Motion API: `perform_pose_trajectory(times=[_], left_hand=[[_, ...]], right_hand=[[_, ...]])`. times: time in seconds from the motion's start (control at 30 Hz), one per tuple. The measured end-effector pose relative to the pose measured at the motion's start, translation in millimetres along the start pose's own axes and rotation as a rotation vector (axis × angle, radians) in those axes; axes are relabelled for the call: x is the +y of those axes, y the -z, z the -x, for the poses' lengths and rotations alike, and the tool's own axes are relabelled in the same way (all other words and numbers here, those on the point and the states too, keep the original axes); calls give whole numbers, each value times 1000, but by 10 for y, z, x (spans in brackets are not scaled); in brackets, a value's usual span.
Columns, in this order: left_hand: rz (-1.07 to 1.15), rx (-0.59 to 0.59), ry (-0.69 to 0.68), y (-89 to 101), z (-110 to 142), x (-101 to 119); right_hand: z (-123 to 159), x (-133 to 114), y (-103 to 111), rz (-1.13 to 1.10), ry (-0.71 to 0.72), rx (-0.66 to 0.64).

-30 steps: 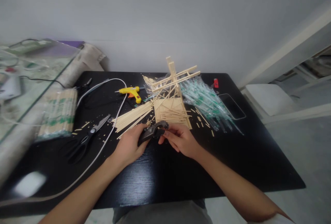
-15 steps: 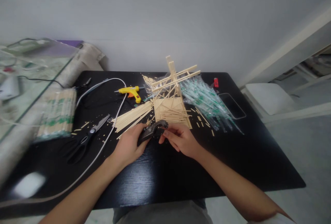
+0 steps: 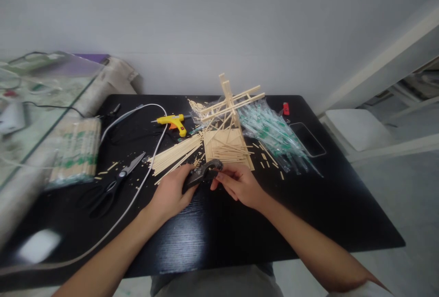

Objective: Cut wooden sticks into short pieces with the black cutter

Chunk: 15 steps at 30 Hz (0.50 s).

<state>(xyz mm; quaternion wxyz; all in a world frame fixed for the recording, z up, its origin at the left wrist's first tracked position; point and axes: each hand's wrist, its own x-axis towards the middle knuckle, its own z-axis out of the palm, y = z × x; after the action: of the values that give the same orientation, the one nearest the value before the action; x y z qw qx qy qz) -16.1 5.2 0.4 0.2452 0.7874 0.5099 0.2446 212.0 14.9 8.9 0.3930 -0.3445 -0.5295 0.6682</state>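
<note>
My left hand [image 3: 173, 191] is wrapped around a dark pliers-like hand tool [image 3: 199, 176] with a curved head, held over the near middle of the table. At the tool's head, my right hand [image 3: 239, 185] is closed in a pinch; what sits between its fingertips is too small to make out. Just beyond both hands lies a flat panel of thin wooden sticks [image 3: 224, 146]. Behind it rises a frame of glued sticks [image 3: 231, 100], with crossed bars near its top. Loose wooden sticks [image 3: 176, 154] fan out left of the panel.
A yellow glue gun [image 3: 173, 122] lies behind the loose sticks. Black-handled scissors [image 3: 116, 182] and a white cable [image 3: 144, 182] are at left, beside a packed stick bundle [image 3: 75, 150]. Right of the frame are green-white wrappers [image 3: 270, 127], a phone [image 3: 307, 140] and a red object [image 3: 286, 109].
Almost nothing differs. Both hands keep their hold at the tool, and the view has shifted very slightly.
</note>
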Motion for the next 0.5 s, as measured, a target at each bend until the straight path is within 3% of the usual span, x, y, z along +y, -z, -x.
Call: perform_pose_trajectory(times=[0.27,0.5], left_hand=[[49,-52,56,-17,0,14],[24,-29,65,-22,9,19]], right_hand=[[-1,-7,-7,-11,-10,1],[-1,0,-1,3,0,11]])
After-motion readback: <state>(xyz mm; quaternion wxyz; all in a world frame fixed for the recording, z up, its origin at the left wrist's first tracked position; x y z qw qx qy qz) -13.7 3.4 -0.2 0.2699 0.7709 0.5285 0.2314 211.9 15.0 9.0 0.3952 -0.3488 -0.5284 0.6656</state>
